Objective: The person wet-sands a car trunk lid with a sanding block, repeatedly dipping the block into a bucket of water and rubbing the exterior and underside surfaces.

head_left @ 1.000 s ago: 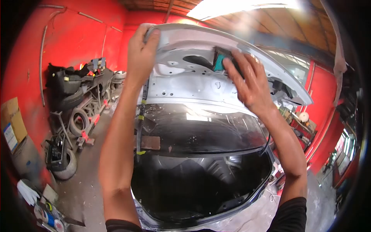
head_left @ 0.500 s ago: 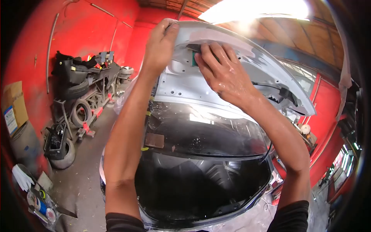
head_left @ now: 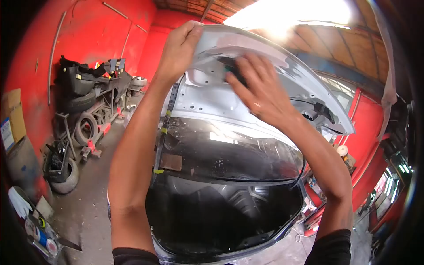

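Note:
A raised white and grey car trunk lid (head_left: 207, 95) stands above the open black trunk (head_left: 212, 216). My left hand (head_left: 181, 48) grips the lid's upper left edge, fingers wrapped over it. Against the lid's inner face, my right hand (head_left: 260, 86) is pressed on a dark and green sanding block (head_left: 228, 70), slightly blurred and mostly hidden under the fingers. Grey and pinkish patches show along the lid's upper edge. The dark rear window (head_left: 229, 154) lies between lid and trunk.
Tyres (head_left: 86, 128) and black car parts (head_left: 77, 79) are along the red wall at left. A cardboard box (head_left: 15, 117) is at far left, with a white glove (head_left: 20, 203) below it. A black strut (head_left: 164, 130) with yellow tape runs beside my left forearm.
My right hand has moved left along the lid with the block since the first frame, then slightly right since the second. My left hand keeps its hold on the lid edge.

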The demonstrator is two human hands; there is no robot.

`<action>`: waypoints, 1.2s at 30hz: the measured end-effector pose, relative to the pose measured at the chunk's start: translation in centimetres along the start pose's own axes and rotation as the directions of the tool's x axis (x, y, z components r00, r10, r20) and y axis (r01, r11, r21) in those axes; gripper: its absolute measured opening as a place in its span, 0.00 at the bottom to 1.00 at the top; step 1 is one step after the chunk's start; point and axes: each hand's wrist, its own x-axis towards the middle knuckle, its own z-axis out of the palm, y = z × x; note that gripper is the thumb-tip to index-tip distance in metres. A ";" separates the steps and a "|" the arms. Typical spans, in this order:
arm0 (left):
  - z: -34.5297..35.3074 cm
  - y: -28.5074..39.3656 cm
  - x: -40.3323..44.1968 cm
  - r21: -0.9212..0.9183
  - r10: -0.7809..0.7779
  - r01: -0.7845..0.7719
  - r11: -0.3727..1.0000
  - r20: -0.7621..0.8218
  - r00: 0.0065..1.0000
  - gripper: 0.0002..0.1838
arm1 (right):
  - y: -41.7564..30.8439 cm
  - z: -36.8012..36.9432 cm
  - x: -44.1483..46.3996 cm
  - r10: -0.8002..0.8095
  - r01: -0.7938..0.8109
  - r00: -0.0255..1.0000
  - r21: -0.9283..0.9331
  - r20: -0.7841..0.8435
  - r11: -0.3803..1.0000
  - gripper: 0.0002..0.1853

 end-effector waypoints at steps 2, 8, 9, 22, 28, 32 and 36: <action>0.2 0.1 0.0 -0.019 0.015 -0.015 1.000 -0.015 1.000 0.14 | 0.1 -2.3 -3.3 0.050 -0.051 0.999 -0.048 -0.006 0.998 0.23; 0.7 0.2 0.2 0.119 -0.042 0.045 0.992 -0.026 0.999 0.15 | 4.1 -2.9 -2.9 -0.014 -0.013 0.980 -0.133 -0.199 0.991 0.24; 0.6 0.1 0.3 0.077 -0.023 0.023 0.997 -0.009 1.000 0.15 | 4.5 -2.6 -1.8 -0.066 0.028 0.972 -0.167 -0.226 0.986 0.23; -0.1 0.2 1.1 -0.123 -0.132 0.134 0.983 0.022 0.991 0.19 | 6.1 2.0 3.6 -0.323 0.293 0.942 -0.246 -0.091 0.924 0.19; 0.0 -1.9 1.8 -0.032 -0.135 0.136 0.990 0.037 0.990 0.23 | 8.7 0.8 1.3 -0.248 0.218 0.957 -0.191 -0.148 0.957 0.18; 0.2 -1.8 2.0 -0.147 -0.096 0.095 0.985 0.002 0.995 0.26 | 5.6 3.7 4.9 -0.247 0.236 0.961 -0.096 -0.123 0.967 0.17; -1.5 -1.1 2.5 -0.046 -0.220 0.229 0.972 0.147 0.964 0.30 | 6.2 3.7 6.2 -0.318 0.309 0.945 -0.111 -0.075 0.944 0.19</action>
